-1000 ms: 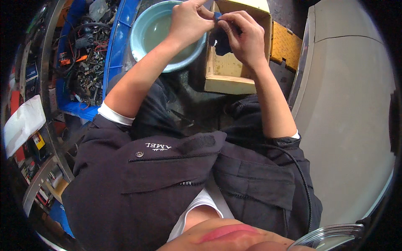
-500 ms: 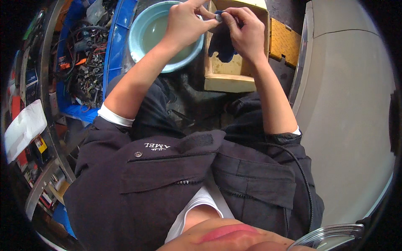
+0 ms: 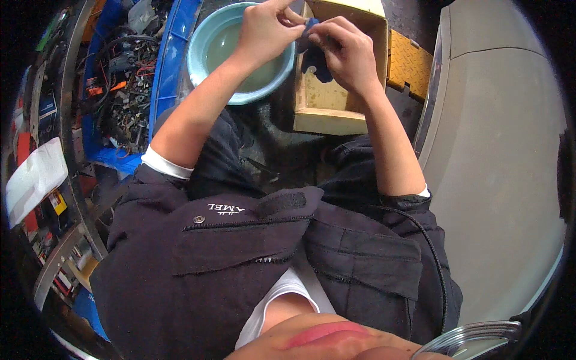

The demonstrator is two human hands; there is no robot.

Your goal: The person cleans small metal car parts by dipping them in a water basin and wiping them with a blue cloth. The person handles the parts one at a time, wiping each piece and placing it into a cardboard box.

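Note:
My left hand point(image 3: 267, 35) is held over the right rim of the light-blue basin point(image 3: 196, 65), thumb and fingers pinched together. A dark blue cloth point(image 3: 311, 28) covers its fingertips and hides what they grip. Close beside it, my right hand point(image 3: 350, 55) is closed on the same cloth, fingers bent inward. The lower part of the cloth hangs in loose folds above the pale yellow box point(image 3: 331, 122). Cloudy water point(image 3: 223, 48) stands in the basin, partly hidden by my left hand and forearm.
On the left, a blue crate point(image 3: 170, 57) holds a jumble of wires and small metal parts point(image 3: 129, 90). A metal shelf frame point(image 3: 71, 129) stands beyond it. Right of the box lies a yellow ribbed block point(image 3: 410, 63), next to a large pale panel point(image 3: 498, 156).
The small grey round piece seen at my left fingertips is now hidden by the cloth. My right hand has shifted slightly left and down, and the hanging cloth has gathered up.

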